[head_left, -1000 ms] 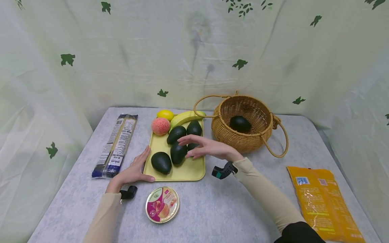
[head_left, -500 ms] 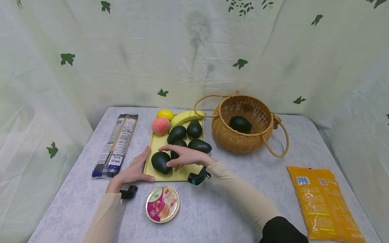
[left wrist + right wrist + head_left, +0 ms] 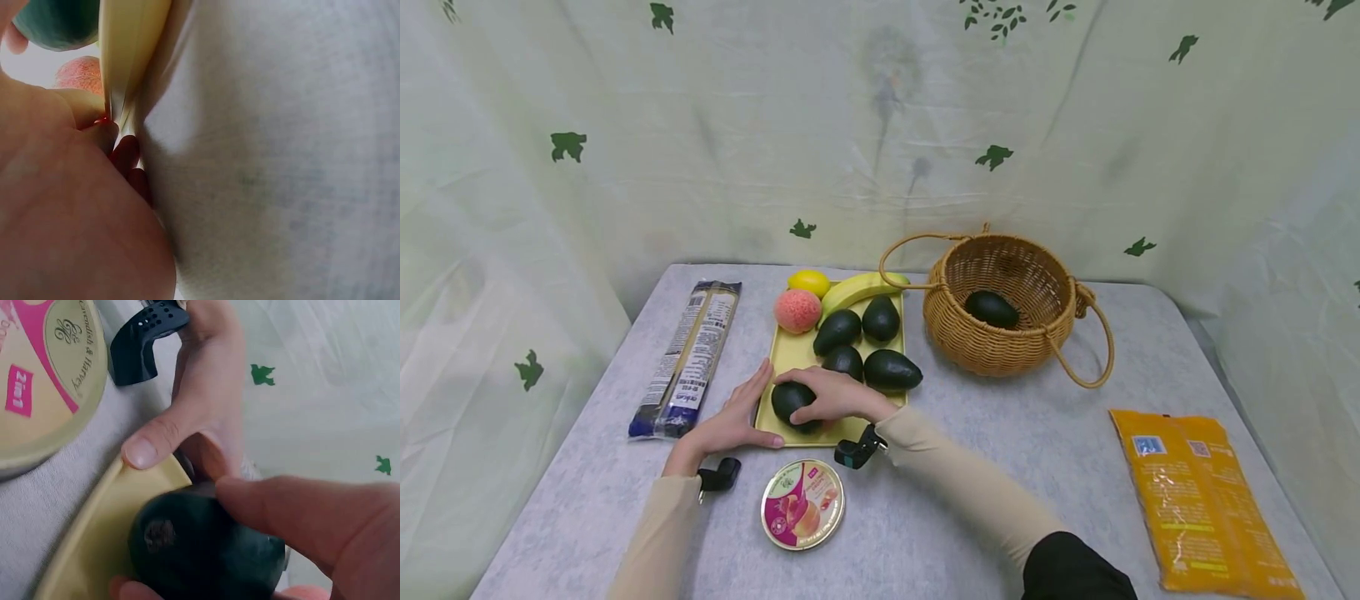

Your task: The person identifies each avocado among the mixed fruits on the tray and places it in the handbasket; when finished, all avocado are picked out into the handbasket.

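Observation:
In the head view, my right hand (image 3: 831,393) holds a dark green avocado (image 3: 790,402) at the front left of the yellow tray (image 3: 850,428). Thumb and fingers lie on either side of this avocado (image 3: 200,544) in the right wrist view. My left hand (image 3: 730,423) rests at the tray's front left corner, its thumb on the front rim and its fingers along the left side. Several more avocados lie on the tray, one (image 3: 892,369) across its right rim. Behind them are a pink round fruit (image 3: 797,311), a lemon (image 3: 808,282) and a banana (image 3: 857,292).
A wicker basket (image 3: 992,354) with one avocado (image 3: 992,309) inside stands right of the tray, one handle reaching over the banana. A round tin (image 3: 802,505) lies before the tray, a long packet (image 3: 688,358) to its left, an orange bag (image 3: 1202,500) far right.
My right hand has moved left and toward me across the tray, from above the right-hand avocados onto the front left one, and now grips it. My left hand has stayed at the tray's corner.

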The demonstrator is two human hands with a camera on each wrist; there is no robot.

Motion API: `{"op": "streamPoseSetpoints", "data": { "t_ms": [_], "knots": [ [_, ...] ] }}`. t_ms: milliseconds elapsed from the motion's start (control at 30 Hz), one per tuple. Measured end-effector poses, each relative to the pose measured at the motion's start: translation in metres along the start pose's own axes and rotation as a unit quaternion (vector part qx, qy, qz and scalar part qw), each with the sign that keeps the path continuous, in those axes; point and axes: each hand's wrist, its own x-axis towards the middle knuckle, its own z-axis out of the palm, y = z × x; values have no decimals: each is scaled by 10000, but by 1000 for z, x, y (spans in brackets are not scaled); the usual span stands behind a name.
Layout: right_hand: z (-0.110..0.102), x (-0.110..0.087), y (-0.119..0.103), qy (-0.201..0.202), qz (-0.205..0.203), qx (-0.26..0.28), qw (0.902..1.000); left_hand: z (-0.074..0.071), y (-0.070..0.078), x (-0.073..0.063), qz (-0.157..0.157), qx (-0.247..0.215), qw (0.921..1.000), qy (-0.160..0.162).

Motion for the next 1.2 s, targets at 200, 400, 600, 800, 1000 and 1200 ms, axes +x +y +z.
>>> {"op": "streamPoseSetpoints", "data": {
  "t_ms": [200, 400, 600, 800, 1000, 1200],
  "knots": [
    [2, -5, 1, 198, 5, 618, 9979, 0, -2, 1, 92, -1, 10000, 14],
    [-7, -17, 9, -22, -72, 2673, 9636, 1, -4, 1, 98, 9, 9999, 34],
    [-29, -36, 17, -70, -298, 3316, 9429, 1, -3, 1, 52, -15, 10000, 31],
    [-54, -55, 30, 121, -434, 3501, 9356, 1, -4, 1, 55, 36, 10000, 50],
    [-78, -79, 44, 293, -452, 3569, 9326, 2, -5, 0, 128, 75, 9999, 88],
    [-103, -103, 53, 700, -393, 3703, 9255, 2, -3, 0, 155, 73, 9998, 82]
  ]
}}
